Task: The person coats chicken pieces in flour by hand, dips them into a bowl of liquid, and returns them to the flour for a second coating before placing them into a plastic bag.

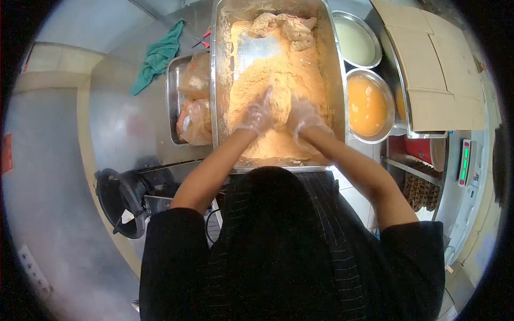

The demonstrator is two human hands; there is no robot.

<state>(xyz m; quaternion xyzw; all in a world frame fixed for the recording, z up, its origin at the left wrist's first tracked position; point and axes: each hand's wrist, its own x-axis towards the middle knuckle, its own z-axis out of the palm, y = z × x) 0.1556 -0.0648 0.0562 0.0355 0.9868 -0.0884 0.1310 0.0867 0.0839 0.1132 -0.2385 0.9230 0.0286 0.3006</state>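
Both my hands wear clear plastic gloves and are inside a deep metal tray (pixel 216 69) of orange-tan breading flour (pixel 251 88). A flour-coated piece (pixel 281 107), apparently meat, sits between them. My left hand (pixel 258 115) presses its left side, fingers pointing away from me. On the opposite side, my right hand (pixel 305 116) is closed against it, its fingers smeared by motion and partly hidden in flour. Coated meat pieces (pixel 294 29) lie heaped at the tray's far end, beside a bare patch of tray bottom.
Left of the tray, a smaller metal pan (pixel 172 131) holds bagged meat (pixel 195 117). Red-handled scissors (pixel 202 40) and a green cloth (pixel 160 56) lie beyond it. Right are bowls of pale liquid (pixel 356 43) and orange liquid (pixel 367 104), cardboard (pixel 423 59) and a scale (pixel 466 163).
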